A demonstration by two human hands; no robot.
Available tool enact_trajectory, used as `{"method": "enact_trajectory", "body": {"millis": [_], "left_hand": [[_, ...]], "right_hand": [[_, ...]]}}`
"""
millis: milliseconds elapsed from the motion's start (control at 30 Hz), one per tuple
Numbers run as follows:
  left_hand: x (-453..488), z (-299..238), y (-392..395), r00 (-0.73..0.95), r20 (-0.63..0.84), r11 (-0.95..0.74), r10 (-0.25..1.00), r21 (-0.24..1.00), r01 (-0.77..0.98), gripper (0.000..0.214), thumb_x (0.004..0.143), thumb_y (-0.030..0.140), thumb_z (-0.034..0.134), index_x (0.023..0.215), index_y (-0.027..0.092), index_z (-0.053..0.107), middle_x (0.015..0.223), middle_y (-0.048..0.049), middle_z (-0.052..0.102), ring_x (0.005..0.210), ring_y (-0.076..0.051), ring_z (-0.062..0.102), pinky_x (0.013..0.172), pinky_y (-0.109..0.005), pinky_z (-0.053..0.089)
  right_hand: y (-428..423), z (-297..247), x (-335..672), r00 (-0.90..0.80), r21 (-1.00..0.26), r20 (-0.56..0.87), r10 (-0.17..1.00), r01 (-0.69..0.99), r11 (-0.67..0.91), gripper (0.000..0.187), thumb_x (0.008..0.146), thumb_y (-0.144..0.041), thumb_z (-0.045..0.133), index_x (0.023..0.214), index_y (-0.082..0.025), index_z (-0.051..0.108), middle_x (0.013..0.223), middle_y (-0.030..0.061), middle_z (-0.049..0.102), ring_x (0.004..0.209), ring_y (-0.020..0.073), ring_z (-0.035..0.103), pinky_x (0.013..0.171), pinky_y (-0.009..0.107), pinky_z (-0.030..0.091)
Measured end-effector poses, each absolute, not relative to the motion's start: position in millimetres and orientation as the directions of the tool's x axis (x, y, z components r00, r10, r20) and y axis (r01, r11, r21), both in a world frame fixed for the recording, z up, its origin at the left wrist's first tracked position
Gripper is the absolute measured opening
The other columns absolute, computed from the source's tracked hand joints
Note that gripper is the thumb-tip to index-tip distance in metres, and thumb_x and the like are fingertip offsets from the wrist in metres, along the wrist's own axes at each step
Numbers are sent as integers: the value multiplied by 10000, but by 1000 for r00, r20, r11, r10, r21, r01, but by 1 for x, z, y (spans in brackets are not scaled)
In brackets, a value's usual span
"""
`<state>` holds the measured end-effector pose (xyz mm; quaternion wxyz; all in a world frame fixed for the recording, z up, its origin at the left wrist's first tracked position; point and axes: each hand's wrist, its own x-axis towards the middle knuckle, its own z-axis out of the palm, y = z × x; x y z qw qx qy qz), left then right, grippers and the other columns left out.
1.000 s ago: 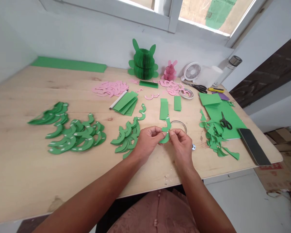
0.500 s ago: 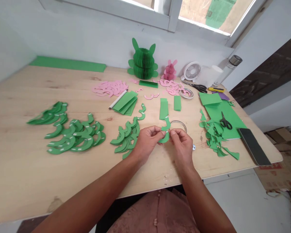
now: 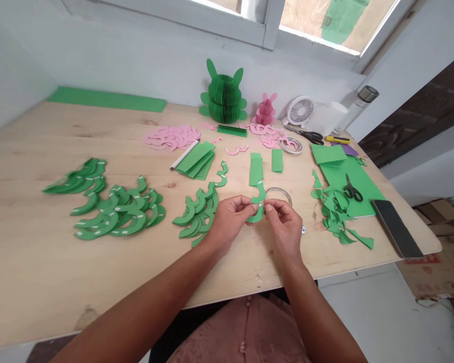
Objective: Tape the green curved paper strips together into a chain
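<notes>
Right, both hands are at work over the table [image 3: 41, 262], a little in from the middle of its near edge. The left hand [image 3: 229, 222] has thumb and forefinger clamped on a curved green paper piece [image 3: 261, 192], which shows a small white strip at its far end. Over on the other side, the right hand [image 3: 286, 224] has thumb and forefinger together, right at the piece's edge; what sits between those tips is too small to tell. Just beyond that hand lies a tape roll [image 3: 278, 189], partly hidden by the fingers.

Out towards the table's left edge, 2 heaps of green arcs [image 3: 126, 217] spread out, plenty of them marked with white strips, and a smaller green stack [image 3: 196, 214] lies just beside the left hand. Across to the right edge: green scraps [image 3: 335, 214], black-handled scissors [image 3: 351, 191] on a green sheet [image 3: 366, 186], and a dark phone [image 3: 395, 229] close to the near right corner. Along the far edge stand 2 paper figures, a big green figure [image 3: 225, 101] and a small pink figure [image 3: 265, 112], with a white fan [image 3: 300, 111] next in line.
</notes>
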<state>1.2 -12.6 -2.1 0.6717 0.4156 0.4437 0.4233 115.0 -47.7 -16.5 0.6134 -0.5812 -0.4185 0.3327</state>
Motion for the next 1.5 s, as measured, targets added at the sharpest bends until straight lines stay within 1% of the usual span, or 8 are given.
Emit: {"method": "enact_trajectory", "body": {"millis": [200,533,867,967,1067,1200,1333,1500], "left_hand": [[1,-2,-12,247,-248,302,937,931,-207,170,634,302,675,631,146,607,594,6,565,575,-105,523,503,-198,458],[1,-2,-12,242,-255,311,936,922,-231,217,601,342,714,620,148,619,594,12,572,574,-103,522,515,-207,457],[2,-4,-10,216,-258,305,942,925,-228,215,610,345,698,623,151,606,601,8,580,564,-102,518,509,-211,451],[1,-3,-11,219,-259,307,941,923,-230,222,601,352,705,617,151,613,595,6,586,563,-107,524,509,-215,454],[1,-1,-12,234,-254,306,939,925,-223,201,613,336,695,617,150,619,589,6,580,568,-108,526,509,-213,452],[1,0,-13,263,-243,301,934,930,-210,155,637,296,669,613,154,611,584,20,571,570,-98,520,524,-206,448],[2,-2,-13,269,-230,286,935,938,-193,139,639,280,663,611,155,607,582,21,576,565,-100,520,528,-214,441],[2,-2,-13,273,-229,288,934,937,-198,141,627,273,669,606,156,594,571,25,566,555,-99,514,530,-219,438]], "right_hand": [[-48,-19,116,412,-969,216,885,200,143,118,776,-280,590,789,-187,661,803,36,644,753,161,587,713,314,472],[-48,-21,117,392,-958,241,888,242,153,105,775,-261,578,766,-190,656,790,32,642,740,162,582,685,303,462],[-51,-16,116,352,-902,323,878,395,173,113,784,-249,558,762,-194,653,762,30,628,728,163,570,650,293,441],[-51,-16,116,387,-917,311,868,362,167,114,787,-259,559,765,-192,648,783,33,635,730,162,572,662,295,448],[-50,-17,116,432,-955,246,868,261,141,129,790,-288,562,780,-190,645,799,36,644,725,159,574,663,295,455],[-49,-16,116,410,-984,159,898,139,110,149,792,-312,568,779,-184,643,738,17,635,690,145,562,647,281,448],[-49,-16,117,397,-992,116,910,84,90,140,785,-305,583,752,-180,637,676,-13,594,640,121,520,618,254,419],[-47,-16,118,400,-1000,10,916,-19,19,154,760,-315,608,708,-172,628,621,-33,551,577,97,461,564,227,376]]}}
